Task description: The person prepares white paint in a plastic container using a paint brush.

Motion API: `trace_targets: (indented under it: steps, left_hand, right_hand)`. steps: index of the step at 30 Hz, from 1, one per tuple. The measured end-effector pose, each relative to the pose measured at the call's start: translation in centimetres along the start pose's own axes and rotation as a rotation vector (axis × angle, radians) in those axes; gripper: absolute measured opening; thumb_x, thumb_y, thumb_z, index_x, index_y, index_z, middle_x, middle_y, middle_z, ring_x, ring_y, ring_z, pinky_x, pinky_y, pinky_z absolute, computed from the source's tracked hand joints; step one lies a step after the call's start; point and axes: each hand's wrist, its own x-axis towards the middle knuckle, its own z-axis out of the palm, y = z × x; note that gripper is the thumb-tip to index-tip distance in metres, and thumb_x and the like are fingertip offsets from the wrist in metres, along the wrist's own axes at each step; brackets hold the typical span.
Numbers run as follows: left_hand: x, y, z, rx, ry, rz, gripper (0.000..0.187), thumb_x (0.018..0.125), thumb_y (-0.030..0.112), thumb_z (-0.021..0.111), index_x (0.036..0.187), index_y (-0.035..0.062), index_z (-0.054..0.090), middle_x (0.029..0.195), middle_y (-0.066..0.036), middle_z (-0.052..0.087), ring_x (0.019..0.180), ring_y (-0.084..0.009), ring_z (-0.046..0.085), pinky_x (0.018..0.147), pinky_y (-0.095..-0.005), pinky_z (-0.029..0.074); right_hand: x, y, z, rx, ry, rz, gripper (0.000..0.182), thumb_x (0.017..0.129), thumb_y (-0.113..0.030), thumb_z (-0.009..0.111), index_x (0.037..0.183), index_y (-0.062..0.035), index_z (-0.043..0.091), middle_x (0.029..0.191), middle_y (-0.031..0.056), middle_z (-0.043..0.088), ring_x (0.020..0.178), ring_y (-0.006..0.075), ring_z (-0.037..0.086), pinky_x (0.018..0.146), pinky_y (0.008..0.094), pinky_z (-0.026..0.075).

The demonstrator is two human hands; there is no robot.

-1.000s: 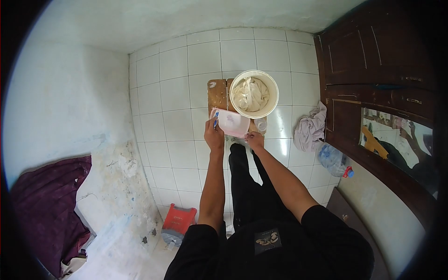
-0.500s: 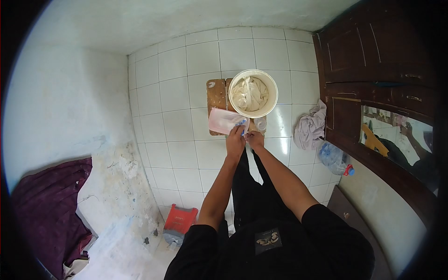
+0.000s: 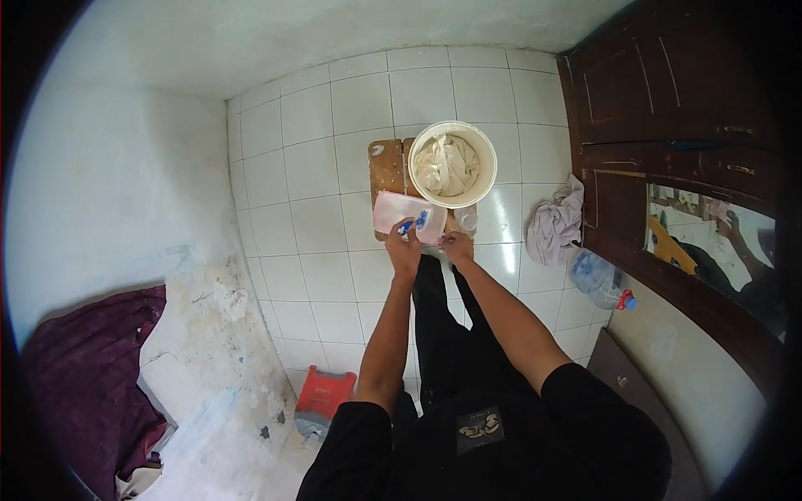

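Observation:
My left hand (image 3: 403, 245) is closed on a small blue-and-white thing (image 3: 422, 219), too small in view to name its kind. It is over a shallow pink plastic tray (image 3: 393, 209) that looks pale inside. Beside the tray's near right corner, my right hand (image 3: 456, 245) has its fingers drawn together; whatever they hold, if anything, is hidden. A clear plastic cup (image 3: 466, 219) stands just beyond that hand. Behind the tray, a round cream bucket (image 3: 489, 179) contains crumpled off-white cloth (image 3: 447, 165).
Tray, cup and bucket are on a low wooden stool (image 3: 385, 167) on white tiles. To the right lie a pale cloth (image 3: 558, 221) and a large clear bottle (image 3: 595, 280) by a dark wooden cabinet (image 3: 618, 200). A red plastic stool (image 3: 326, 391) is at lower left.
My left hand has moved left and slightly up, away from my right hand, carrying the blue-and-white thing over the tray. My right hand has stayed near the tray's corner.

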Motion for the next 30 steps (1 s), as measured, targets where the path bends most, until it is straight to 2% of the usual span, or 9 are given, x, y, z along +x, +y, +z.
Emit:
trace_targets:
  steps: [4, 9, 11, 12, 15, 17, 20, 28, 30]
  left_hand:
    - [2.0, -0.8, -1.2, 0.094, 0.119, 0.191, 0.011, 0.084, 0.001, 0.063, 0.094, -0.0021, 0.066, 0.085, -0.017, 0.068, 0.076, -0.0253, 0.067, 0.072, -0.0326, 0.051]
    - [3.2, -0.3, -3.8, 0.263, 0.071, 0.283, 0.020, 0.080, -0.004, 0.060, 0.099, 0.0008, 0.064, 0.096, -0.015, 0.064, 0.087, -0.0313, 0.065, 0.072, -0.0383, 0.053]
    - [3.4, 0.5, -4.5, 0.299, 0.058, 0.306, 0.021, 0.080, -0.003, 0.060, 0.100, 0.0018, 0.063, 0.097, -0.015, 0.064, 0.087, -0.0328, 0.065, 0.073, -0.0385, 0.053]
    - [3.3, 0.4, -4.7, 0.335, 0.046, 0.327, 0.022, 0.081, -0.002, 0.059, 0.102, 0.0029, 0.062, 0.097, -0.015, 0.063, 0.086, -0.0342, 0.064, 0.073, -0.0388, 0.053]
    - [2.6, -0.1, -4.6, 0.471, -0.017, 0.316, 0.025, 0.081, 0.001, 0.059, 0.106, 0.0047, 0.061, 0.099, -0.014, 0.062, 0.088, -0.0350, 0.062, 0.072, -0.0408, 0.052]
    - [1.7, -0.4, -4.1, 0.461, -0.007, 0.310, 0.024, 0.082, 0.001, 0.059, 0.106, 0.0045, 0.060, 0.099, -0.014, 0.062, 0.088, -0.0351, 0.062, 0.073, -0.0410, 0.052]
    - [0.7, -0.5, -3.2, 0.444, -0.002, 0.288, 0.022, 0.083, 0.002, 0.059, 0.105, 0.0034, 0.060, 0.098, -0.015, 0.061, 0.090, -0.0354, 0.061, 0.074, -0.0416, 0.051]
    - [-0.5, 0.2, -1.0, 0.234, -0.051, 0.206, 0.018, 0.084, 0.002, 0.059, 0.101, -0.0006, 0.062, 0.093, -0.018, 0.064, 0.083, -0.0351, 0.063, 0.073, -0.0406, 0.051]
    - [-0.8, -0.3, -0.6, -0.006, 0.041, 0.025, 0.016, 0.085, 0.006, 0.063, 0.098, -0.0032, 0.063, 0.088, -0.019, 0.066, 0.078, -0.0303, 0.067, 0.070, -0.0373, 0.051]
  right_hand:
    - [0.2, 0.3, 0.1, 0.014, -0.004, 0.002, 0.022, 0.078, -0.026, 0.072, 0.084, -0.0042, 0.071, 0.074, 0.0080, 0.071, 0.071, 0.0178, 0.070, 0.069, 0.0305, 0.054]
    - [0.1, -0.1, 0.0, 0.017, 0.005, 0.007, 0.023, 0.078, -0.026, 0.072, 0.087, -0.0044, 0.071, 0.074, 0.0083, 0.071, 0.071, 0.0175, 0.070, 0.070, 0.0304, 0.054]
    - [-0.2, -0.4, -0.1, 0.003, -0.005, -0.036, 0.016, 0.084, -0.012, 0.069, 0.086, 0.0031, 0.066, 0.078, 0.0104, 0.070, 0.065, 0.0141, 0.067, 0.060, 0.0253, 0.053]
    - [0.0, -0.1, 0.1, 0.004, -0.004, -0.034, 0.016, 0.084, -0.012, 0.069, 0.086, 0.0031, 0.066, 0.078, 0.0104, 0.070, 0.065, 0.0141, 0.067, 0.060, 0.0253, 0.053]
    - [0.0, 0.0, 0.2, -0.028, 0.016, -0.098, 0.016, 0.084, -0.012, 0.069, 0.086, 0.0036, 0.066, 0.078, 0.0103, 0.069, 0.066, 0.0140, 0.067, 0.060, 0.0252, 0.054]
    - [-0.6, -0.8, -0.3, 0.091, -0.033, -0.009, 0.016, 0.084, -0.011, 0.068, 0.086, 0.0038, 0.066, 0.077, 0.0103, 0.069, 0.066, 0.0137, 0.067, 0.059, 0.0250, 0.054]
    - [0.6, 1.0, 0.7, 0.001, 0.019, -0.085, 0.015, 0.084, -0.011, 0.068, 0.087, 0.0035, 0.066, 0.077, 0.0101, 0.069, 0.066, 0.0137, 0.067, 0.059, 0.0251, 0.054]
    - [0.8, 1.5, 1.2, 0.031, 0.050, -0.092, 0.014, 0.084, -0.010, 0.068, 0.084, 0.0030, 0.065, 0.076, 0.0099, 0.069, 0.065, 0.0134, 0.066, 0.058, 0.0245, 0.053]
    - [0.7, 1.5, 1.2, 0.062, 0.036, -0.076, 0.014, 0.084, -0.010, 0.068, 0.084, 0.0031, 0.065, 0.076, 0.0099, 0.069, 0.065, 0.0133, 0.066, 0.058, 0.0243, 0.053]
